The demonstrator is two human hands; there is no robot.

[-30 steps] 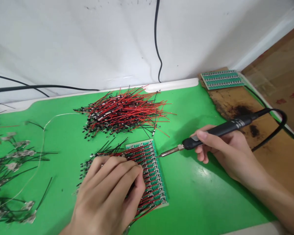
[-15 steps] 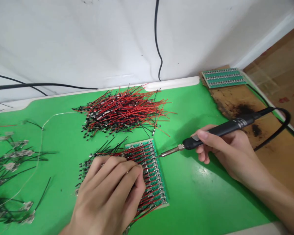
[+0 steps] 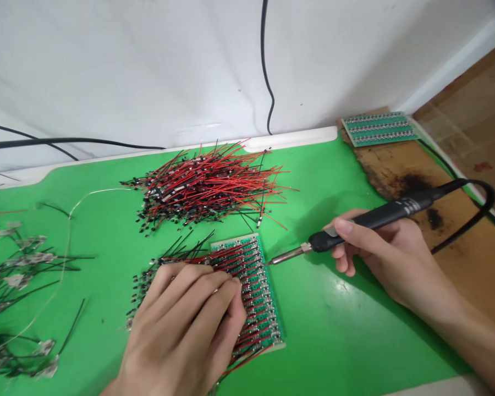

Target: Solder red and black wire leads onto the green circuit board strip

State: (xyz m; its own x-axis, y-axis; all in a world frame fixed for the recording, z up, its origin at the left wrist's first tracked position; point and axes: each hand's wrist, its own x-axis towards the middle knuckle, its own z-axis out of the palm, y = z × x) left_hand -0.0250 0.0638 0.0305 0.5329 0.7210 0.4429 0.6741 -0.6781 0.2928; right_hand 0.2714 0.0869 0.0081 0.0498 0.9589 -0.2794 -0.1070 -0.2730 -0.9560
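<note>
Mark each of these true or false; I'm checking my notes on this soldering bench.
1. The right hand grips a soldering iron. True.
2. The left hand holds tweezers. False: its bare fingers lie on wires across a green circuit board.
3. A heap of red-and-black wires lies on the green mat. True.
4. A second green circuit board lies on the green mat. False: it lies on a scorched brown board.
5. The iron's tip points toward the first circuit board. True.
</note>
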